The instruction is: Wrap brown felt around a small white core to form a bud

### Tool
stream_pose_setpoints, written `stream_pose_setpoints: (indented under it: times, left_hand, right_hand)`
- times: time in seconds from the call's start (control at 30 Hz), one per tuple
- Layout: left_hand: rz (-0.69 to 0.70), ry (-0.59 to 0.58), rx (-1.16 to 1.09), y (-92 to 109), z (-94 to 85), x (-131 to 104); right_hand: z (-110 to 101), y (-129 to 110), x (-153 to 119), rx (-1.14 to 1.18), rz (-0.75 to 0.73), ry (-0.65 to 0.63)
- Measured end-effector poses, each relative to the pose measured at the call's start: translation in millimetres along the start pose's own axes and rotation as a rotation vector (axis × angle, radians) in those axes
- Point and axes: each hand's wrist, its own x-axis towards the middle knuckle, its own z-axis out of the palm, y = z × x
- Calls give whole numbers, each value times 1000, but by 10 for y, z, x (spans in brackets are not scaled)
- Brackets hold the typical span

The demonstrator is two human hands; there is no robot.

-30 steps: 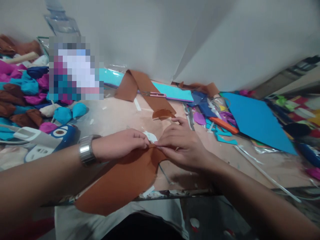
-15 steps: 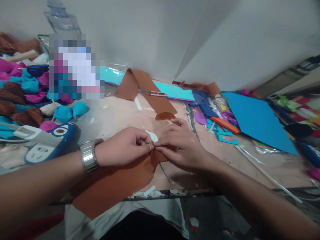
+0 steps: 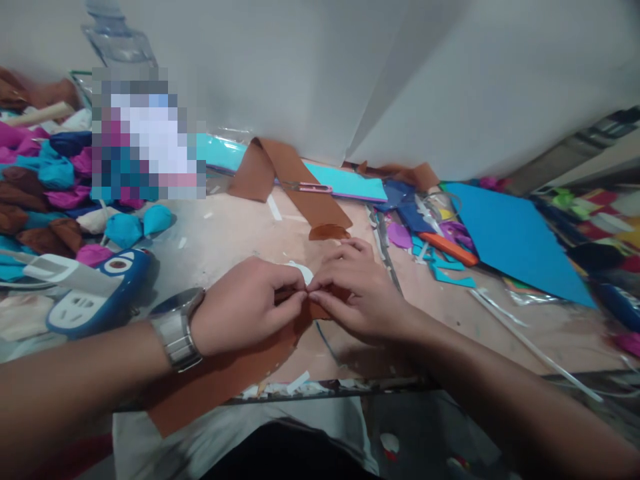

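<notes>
A long brown strip of paper or thin foam (image 3: 225, 373) runs under my left forearm, its lower corner hanging past the table edge. My left hand (image 3: 250, 300), with a metal-banded watch (image 3: 179, 333) on the wrist, pinches the strip's far end between thumb and forefinger. My right hand (image 3: 357, 287) pinches that same end, its fingertips touching those of the left. Just behind the fingertips lies a small white piece (image 3: 301, 271). Beyond my right fingers a second brown strip (image 3: 300, 187) lies folded over, with pink thread snips (image 3: 313, 188) on it.
At left are heaped colourful bundles (image 3: 55, 173) and a blue-and-white power strip (image 3: 100, 293). An orange utility knife (image 3: 447, 248), teal scraps (image 3: 450, 277) and a blue sheet (image 3: 520, 240) lie to the right. A thin white stick (image 3: 537, 353) crosses the front right. A white wall (image 3: 280, 73) stands behind.
My left wrist has turned so that the watch face now shows. Both hands still pinch the brown strip's end, and less of the strip shows below them.
</notes>
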Motion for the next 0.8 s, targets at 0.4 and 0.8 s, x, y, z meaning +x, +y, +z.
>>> stream_pose_setpoints:
  times: [0.4,0.8]
  left_hand:
    - [246,68,367,-53,109,-38]
    - [125,-29,199,-54,51,9]
  right_hand:
    - [-23,-21,-15,54,46,-103]
    - [-24,-18,-11,52,44,-97]
